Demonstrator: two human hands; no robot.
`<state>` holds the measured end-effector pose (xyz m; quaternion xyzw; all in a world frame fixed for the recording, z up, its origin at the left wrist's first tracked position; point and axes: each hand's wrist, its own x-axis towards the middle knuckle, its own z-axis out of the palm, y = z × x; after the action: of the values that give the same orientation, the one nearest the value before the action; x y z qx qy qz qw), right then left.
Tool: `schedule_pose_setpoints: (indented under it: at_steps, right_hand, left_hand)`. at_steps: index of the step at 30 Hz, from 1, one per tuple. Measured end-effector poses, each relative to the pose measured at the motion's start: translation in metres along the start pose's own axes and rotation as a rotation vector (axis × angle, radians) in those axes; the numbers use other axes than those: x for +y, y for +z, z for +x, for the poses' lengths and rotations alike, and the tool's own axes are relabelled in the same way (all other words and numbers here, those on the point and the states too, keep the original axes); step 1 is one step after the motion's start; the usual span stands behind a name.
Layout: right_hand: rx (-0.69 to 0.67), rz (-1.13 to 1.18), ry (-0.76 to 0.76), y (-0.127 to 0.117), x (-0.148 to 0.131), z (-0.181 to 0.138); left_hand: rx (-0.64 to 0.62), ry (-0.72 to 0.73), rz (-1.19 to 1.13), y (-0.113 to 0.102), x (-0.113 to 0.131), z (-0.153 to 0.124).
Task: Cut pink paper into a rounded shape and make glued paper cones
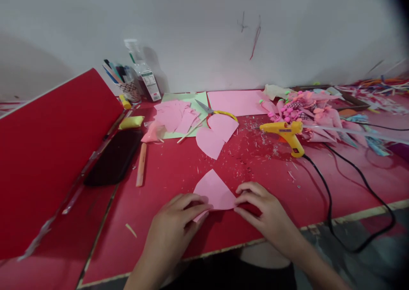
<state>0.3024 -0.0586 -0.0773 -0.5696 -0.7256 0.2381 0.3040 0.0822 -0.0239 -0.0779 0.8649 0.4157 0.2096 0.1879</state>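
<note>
A red counter (166, 170) spreads across the lower and middle frame, with a red panel (57, 153) standing tilted at the left. A heap of pink wrapped cones (322, 115) lies at the upper right. At the lower centre are the two hands: the left hand (177, 219) is nearly closed, its thumb and fingertips pinching the lower left edge of a pink paper piece (214, 192); the right hand (263, 207) is partly open, fingers curved, with fingertips at the piece's right corner, though whether they grip or only touch it I cannot tell. That piece lies just below the centre, its point facing up. A pink sheet (238, 102) lies at the upper centre, beside a pale green sheet (200, 98) bearing pink scraps (171, 115). Right of centre rests a yellow glue gun (287, 132). Yellow-handled scissors (207, 109) touch two overlapping pink cutouts (211, 143). A wooden stick (141, 166) lies left of centre.
</note>
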Motion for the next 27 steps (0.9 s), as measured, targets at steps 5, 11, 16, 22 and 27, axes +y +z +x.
schedule_pose_setpoints:
  at_steps: [5,11,16,22,27]
  right_hand:
    - [0.047,-0.005,-0.005,0.003,-0.004,-0.001]
    - [0.079,-0.110,0.013,0.001,0.001,-0.001]
    - [0.194,-0.218,-0.016,-0.001,0.003,-0.006]
    - [0.085,-0.138,-0.095,0.009,-0.010,-0.004]
    - [0.041,-0.062,-0.023,0.010,-0.011,0.004]
  left_hand:
    - [0.082,-0.056,-0.022,0.003,0.000,0.001]
    - [0.104,-0.055,-0.065,0.005,-0.001,0.004]
    - [0.110,-0.047,-0.055,0.004,-0.002,0.002]
    - [0.124,-0.017,-0.022,0.003,0.000,0.001]
    - [0.170,-0.065,0.014,0.006,0.000,0.001]
